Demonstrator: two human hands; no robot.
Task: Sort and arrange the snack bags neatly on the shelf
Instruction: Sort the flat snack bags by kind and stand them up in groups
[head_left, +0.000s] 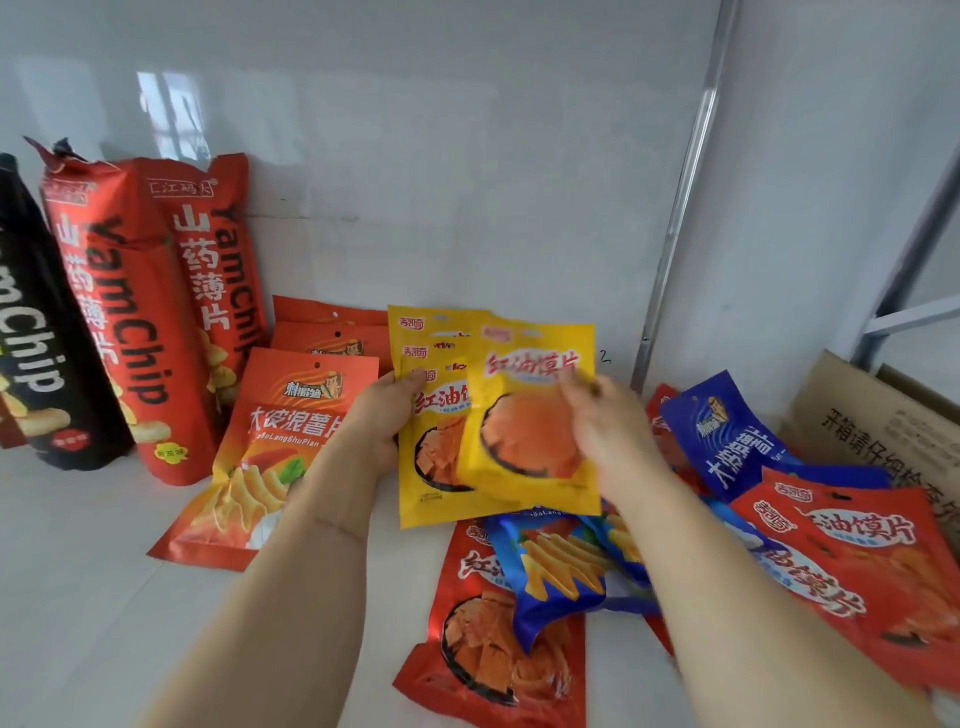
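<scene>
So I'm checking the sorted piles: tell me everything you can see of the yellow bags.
The yellow bags are flat glossy pouches with red lettering and a picture of orange-red slices in a dark bowl. Several overlap in a fanned stack mid-shelf. The left hand grips the stack's left edge; the blurred right hand touches the front bag. Their lower edges overlap a blue bag.

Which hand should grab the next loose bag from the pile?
Right, probably. The left hand grips the fanned stack of yellow foil snack bags; the blurred right hand is at the front bag, nearer the mixed red and blue pile.
</scene>
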